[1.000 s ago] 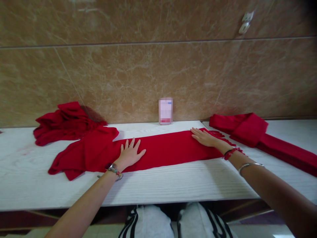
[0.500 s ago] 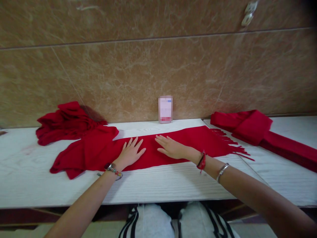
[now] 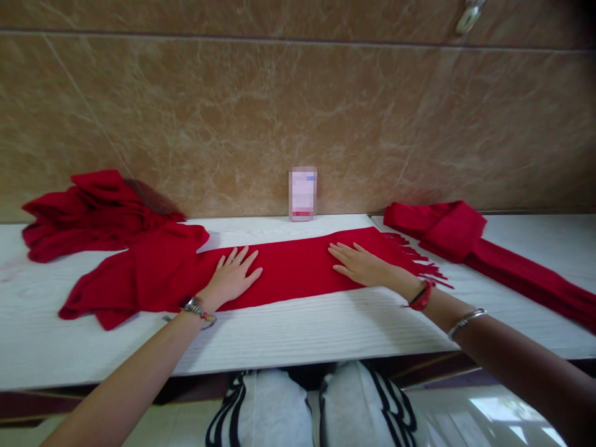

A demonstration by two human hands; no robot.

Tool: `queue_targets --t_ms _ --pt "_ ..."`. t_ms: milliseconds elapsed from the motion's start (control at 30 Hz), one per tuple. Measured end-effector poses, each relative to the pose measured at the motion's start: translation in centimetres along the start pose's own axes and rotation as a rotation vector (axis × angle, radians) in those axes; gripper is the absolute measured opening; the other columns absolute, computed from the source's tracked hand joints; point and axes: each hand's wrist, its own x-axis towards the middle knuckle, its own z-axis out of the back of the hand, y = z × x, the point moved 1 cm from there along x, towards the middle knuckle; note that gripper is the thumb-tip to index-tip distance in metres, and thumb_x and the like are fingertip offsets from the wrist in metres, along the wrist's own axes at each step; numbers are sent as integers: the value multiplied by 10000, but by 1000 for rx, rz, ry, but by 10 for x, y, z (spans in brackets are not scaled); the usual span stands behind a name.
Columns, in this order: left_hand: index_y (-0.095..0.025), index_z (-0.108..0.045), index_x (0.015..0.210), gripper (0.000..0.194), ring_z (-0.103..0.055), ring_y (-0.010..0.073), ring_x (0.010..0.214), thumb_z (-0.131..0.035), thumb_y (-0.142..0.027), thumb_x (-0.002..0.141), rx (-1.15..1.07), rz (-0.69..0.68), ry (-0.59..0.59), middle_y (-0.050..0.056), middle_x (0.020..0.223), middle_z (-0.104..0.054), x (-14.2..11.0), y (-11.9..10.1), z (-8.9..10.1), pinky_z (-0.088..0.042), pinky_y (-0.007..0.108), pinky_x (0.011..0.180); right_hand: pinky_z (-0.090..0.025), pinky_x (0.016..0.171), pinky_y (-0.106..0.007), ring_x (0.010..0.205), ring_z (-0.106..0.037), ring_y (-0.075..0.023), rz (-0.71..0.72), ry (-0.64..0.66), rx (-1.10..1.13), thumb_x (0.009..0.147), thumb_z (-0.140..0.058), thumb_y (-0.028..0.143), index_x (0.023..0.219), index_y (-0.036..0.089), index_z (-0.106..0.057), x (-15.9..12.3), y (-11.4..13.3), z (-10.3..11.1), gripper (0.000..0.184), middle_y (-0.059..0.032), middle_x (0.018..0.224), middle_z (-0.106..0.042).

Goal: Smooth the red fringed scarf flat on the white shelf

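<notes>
A red scarf (image 3: 288, 267) lies spread across the white tabletop, flat in the middle and bunched at its left part. Its fringed end points right. My left hand (image 3: 231, 276) rests flat on the scarf near the bunched part, fingers spread, with a ring on one finger. Closer to the fringe, my right hand (image 3: 363, 264) lies palm down on the cloth with its fingers stretched out. Neither hand grips anything. The undersides of both hands are hidden.
A crumpled red cloth (image 3: 97, 214) is heaped at the back left. Another red scarf (image 3: 437, 230), folded over, stretches toward the right edge. A blurred, upright phone-like rectangle (image 3: 302, 194) leans against the brown marbled wall (image 3: 261, 124). The white table (image 3: 279, 341) ends just before my knees.
My right hand has slid right along the scarf toward the fringe, widening the gap between my hands. My left hand stays near the same spot on the cloth. The view has shifted slightly.
</notes>
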Motion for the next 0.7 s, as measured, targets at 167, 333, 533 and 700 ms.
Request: queue_targets --t_ms 167,333,533,700 --pt "-205 -334 1363 539 -176 299 1329 -269 -471 898 -14 -58 -85 106 1459 -216 -1 -1 2 -200 507 1037 -337 962 -539 1309 -222 -307 -135 -8 2 936 -236 304 1348 92 -332 -29 -23 -2 474 -176 1420 -282" --pt "-252 -325 1363 500 -117 238 1349 -282 -458 909 -52 -392 -118 48 1476 -174 -5 -18 7 -169 444 1068 -281 1008 -521 1322 -196 -281 -149 -77 68 934 -251 347 1363 65 -291 -13 12 14 515 -183 1421 -275" --pt "-287 -278 1377 534 -179 226 1337 -293 -518 896 -47 -433 4 33 1459 -229 -6 -24 0 -168 445 1066 -263 1033 -483 1313 -241 -252 4 -28 213 926 -294 393 1376 112 -283 12 62 22 530 -146 1424 -292" --pt "-294 -306 1365 512 -195 226 1332 -306 -504 898 -82 -434 54 29 1458 -236 -3 -20 8 -191 426 1059 -263 1042 -456 1302 -268 -254 -5 -29 251 905 -366 390 1360 96 -317 8 69 28 544 -158 1406 -328"
